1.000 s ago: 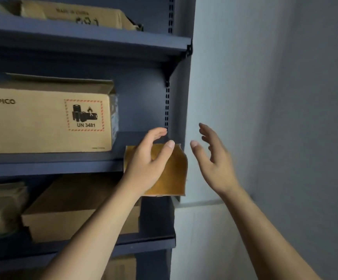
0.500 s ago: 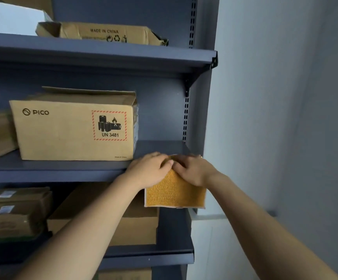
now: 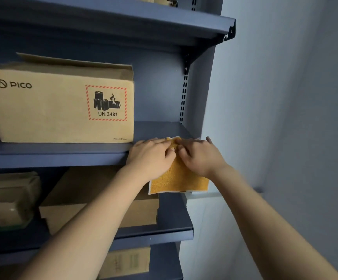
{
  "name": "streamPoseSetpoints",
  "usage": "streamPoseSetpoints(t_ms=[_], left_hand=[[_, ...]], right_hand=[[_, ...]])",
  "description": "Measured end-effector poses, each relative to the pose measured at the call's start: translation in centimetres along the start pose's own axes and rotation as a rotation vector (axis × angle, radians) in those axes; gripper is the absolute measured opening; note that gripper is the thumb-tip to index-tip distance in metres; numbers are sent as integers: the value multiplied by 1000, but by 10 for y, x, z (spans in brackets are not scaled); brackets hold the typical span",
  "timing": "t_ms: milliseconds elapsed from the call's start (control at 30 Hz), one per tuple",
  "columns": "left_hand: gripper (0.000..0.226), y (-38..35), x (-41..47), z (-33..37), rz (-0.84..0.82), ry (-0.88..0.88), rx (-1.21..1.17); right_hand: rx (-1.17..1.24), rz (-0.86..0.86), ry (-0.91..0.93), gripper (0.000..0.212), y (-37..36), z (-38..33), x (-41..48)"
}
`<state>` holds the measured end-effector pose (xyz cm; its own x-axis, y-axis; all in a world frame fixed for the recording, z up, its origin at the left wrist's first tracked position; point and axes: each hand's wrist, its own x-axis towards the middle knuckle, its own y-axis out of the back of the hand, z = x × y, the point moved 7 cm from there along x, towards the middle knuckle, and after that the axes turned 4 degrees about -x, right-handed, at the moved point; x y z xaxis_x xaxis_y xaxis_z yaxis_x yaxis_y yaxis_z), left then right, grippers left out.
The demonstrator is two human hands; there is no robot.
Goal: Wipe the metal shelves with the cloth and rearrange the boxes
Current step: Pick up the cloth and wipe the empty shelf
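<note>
Box (image 3: 59,106) on shelf (image 3: 52,156), cloth (image 3: 179,179) over shelf edge to its right

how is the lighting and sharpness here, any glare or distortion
Head view: dim, bluish, no glare; the PICO box print is sharp, the lower boxes shadowed and soft; the cloth reads clearly; the wide-angle lens tilts the shelf upright.
</note>
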<state>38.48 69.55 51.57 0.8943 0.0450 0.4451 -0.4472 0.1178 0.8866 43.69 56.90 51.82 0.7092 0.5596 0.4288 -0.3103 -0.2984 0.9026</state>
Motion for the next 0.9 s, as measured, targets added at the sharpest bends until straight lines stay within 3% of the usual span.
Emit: streamPoseSetpoints(t_ms=[267, 400, 567, 767, 900], left_hand=[[39, 5, -45, -8, 356, -136, -187], [36, 6, -88, -7, 503, -177, -290], [36, -4, -137, -3, 520, -192, -409], [41, -35, -183, 16, 473, -4, -494], [42, -81, -221, 30, 412, 81, -493]], right_hand=[[78, 472, 66, 39, 5, -16, -48], [269, 555, 84, 35, 5, -30, -85], [458, 524, 123, 29, -14, -41, -123], [645, 322, 126, 41, -52, -31, -157], [733, 184, 91, 36, -105, -17, -196]])
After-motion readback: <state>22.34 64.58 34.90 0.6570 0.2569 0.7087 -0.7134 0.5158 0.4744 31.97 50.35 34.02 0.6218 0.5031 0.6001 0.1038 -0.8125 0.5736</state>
